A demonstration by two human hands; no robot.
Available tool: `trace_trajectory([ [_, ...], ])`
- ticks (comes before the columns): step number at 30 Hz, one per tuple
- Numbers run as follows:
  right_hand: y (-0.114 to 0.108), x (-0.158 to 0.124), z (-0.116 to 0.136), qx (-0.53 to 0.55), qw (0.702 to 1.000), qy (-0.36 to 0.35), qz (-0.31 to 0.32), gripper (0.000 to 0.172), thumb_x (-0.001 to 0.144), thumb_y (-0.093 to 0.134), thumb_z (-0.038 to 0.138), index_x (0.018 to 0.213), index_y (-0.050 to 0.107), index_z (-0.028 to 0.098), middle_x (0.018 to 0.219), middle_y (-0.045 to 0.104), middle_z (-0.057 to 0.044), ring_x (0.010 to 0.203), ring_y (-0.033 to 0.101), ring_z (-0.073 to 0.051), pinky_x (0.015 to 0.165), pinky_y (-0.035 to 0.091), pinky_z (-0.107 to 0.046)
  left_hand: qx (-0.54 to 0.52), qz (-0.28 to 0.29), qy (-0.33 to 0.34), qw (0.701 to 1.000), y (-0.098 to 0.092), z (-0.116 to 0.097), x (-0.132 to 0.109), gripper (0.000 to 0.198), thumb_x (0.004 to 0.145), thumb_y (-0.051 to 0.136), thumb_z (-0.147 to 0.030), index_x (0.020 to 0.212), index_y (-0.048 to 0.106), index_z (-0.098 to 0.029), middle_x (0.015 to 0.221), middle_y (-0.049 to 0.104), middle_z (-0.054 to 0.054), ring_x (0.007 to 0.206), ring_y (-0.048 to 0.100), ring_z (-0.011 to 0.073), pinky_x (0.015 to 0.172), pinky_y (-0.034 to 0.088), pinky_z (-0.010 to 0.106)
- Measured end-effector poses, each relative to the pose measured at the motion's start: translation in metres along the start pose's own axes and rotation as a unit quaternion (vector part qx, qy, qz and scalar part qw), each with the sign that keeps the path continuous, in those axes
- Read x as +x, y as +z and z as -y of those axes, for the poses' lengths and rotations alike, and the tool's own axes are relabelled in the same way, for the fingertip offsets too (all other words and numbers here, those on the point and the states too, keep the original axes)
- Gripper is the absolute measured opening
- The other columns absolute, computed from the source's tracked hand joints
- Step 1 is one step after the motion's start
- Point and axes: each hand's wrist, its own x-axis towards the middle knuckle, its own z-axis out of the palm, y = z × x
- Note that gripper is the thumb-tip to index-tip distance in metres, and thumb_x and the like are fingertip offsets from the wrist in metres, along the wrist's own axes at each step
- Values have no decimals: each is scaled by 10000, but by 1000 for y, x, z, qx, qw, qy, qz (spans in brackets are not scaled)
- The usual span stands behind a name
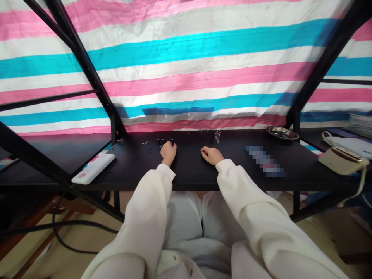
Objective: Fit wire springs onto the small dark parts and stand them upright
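Observation:
My left hand (pixel 168 152) rests low over the black tabletop, its fingers curled down beside a few small black pieces (pixel 161 143). What those fingers hold, if anything, is too small to make out. Across a short gap, my right hand (pixel 212 155) is closed with its fingertips pressed together, and its contents are hidden. Beyond it lies a little cluster of small shiny grey pieces (pixel 217 136). A row of tiny dark pieces (pixel 204 130) sits along the back edge of the table (pixel 188 170).
A white power bank-like box (pixel 94 168) lies at the left. To the right are a blurred-out flat item (pixel 265 161), a round metal dish (pixel 282 133) and a cream pouch (pixel 338 161) with a strap. Black frame bars (pixel 93 73) slope up before a striped sheet (pixel 203 46).

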Motion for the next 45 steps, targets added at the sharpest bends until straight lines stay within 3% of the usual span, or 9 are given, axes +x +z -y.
trace_trajectory([
  [9, 0, 0, 0, 2, 1000, 3, -4, 211, 844, 424, 281, 928, 607, 220, 744, 655, -16, 661, 579, -141, 595, 335, -235, 35, 3, -10, 999, -2, 15, 11, 285, 803, 459, -373, 871, 643, -166, 900, 652, 137, 881, 615, 274, 718, 456, 344],
  [23, -3, 0, 3, -26, 999, 21, 24, 228, 859, 405, 299, 951, 600, 223, 802, 663, -28, 702, 588, -147, 618, 351, -235, 71, 26, -26, 997, -8, 10, 14, 290, 789, 479, -318, 931, 633, -118, 950, 634, 177, 920, 610, 280, 740, 469, 343],
  [29, -5, 1, -9, -52, 985, 163, -11, 194, 833, 434, 265, 894, 606, 201, 921, 638, -86, 843, 581, -193, 685, 392, -277, 104, 35, 4, 994, -8, 10, 13, 307, 794, 487, -337, 946, 626, -109, 976, 623, 187, 918, 609, 282, 739, 465, 336],
  [34, 2, 3, -29, -14, 943, 318, -98, 199, 765, 503, 264, 888, 614, 155, 986, 599, -149, 947, 537, -268, 774, 401, -381, 102, 47, 56, 992, -4, -4, 0, 298, 809, 466, -345, 897, 642, -121, 911, 635, 169, 886, 614, 281, 723, 456, 336],
  [39, 10, 12, -42, 1, 919, 364, -149, 300, 725, 574, 338, 924, 594, 114, 1000, 584, -192, 964, 525, -296, 807, 390, -423, 29, 53, 115, 992, 7, -32, -27, 328, 831, 418, -399, 797, 656, -176, 829, 648, 115, 826, 611, 237, 685, 430, 299],
  [45, 7, 25, -52, -15, 921, 373, -108, 384, 754, 563, 357, 999, 563, 62, 1047, 565, -228, 1015, 515, -319, 823, 384, -417, -96, 91, 178, 975, 18, -48, -48, 336, 813, 440, -425, 671, 643, -198, 660, 627, 45, 657, 569, 157, 594, 364, 241],
])
